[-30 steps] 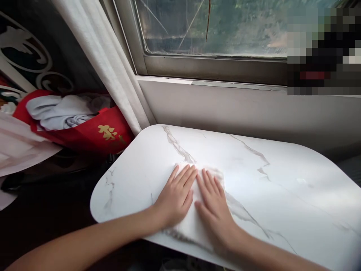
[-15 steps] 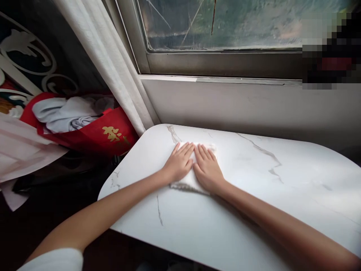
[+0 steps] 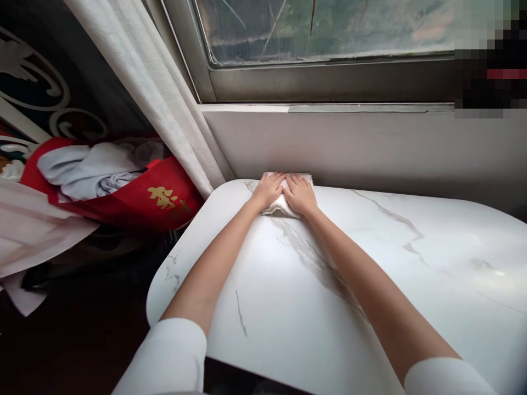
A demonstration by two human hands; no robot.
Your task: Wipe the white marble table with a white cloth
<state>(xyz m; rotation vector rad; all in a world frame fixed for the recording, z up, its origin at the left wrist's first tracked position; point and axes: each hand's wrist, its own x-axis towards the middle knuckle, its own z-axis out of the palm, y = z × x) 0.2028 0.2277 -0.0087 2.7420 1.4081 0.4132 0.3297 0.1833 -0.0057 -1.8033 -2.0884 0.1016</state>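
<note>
Both arms reach across a white marble-patterned table to its far edge by the wall. My left hand and my right hand lie flat side by side, fingers stretched, pressing on a white cloth. The cloth is mostly covered by the hands; a bit shows between and below them and at the far edge.
A grey wall and window frame stand right behind the table. A white curtain hangs at the left. A red bag with grey clothes in it lies left of the table, above a dark floor.
Both hands slid the cloth away from me, from the table's middle to its far edge by the wall. My arms are now stretched out.
</note>
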